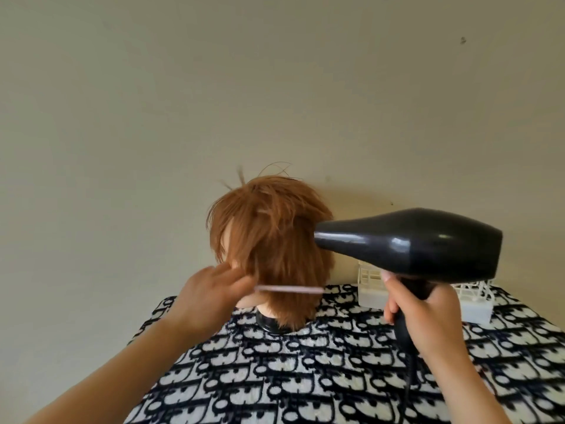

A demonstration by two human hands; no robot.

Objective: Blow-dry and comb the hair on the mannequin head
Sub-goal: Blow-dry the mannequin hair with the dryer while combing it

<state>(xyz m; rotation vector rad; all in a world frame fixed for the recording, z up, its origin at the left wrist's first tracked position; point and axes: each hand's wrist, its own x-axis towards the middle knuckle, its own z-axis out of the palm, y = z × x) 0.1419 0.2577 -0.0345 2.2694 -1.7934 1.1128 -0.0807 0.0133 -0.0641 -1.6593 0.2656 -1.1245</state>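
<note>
Mannequin head (269,240), patterned cloth (336,362), beige wall (275,87); left grip (204,296) apparently pinches comb (290,289), right grip (425,316) clasps dryer (422,240).

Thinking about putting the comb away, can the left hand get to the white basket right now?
Probably not directly: the left hand holds the comb across the mannequin head from the white basket, with the hair dryer in between.

Room is left over the patterned tabletop (305,371) in front of the mannequin head (269,240). Its right side is blocked by the hair dryer (412,240); a white rack (371,289) is set behind.
</note>
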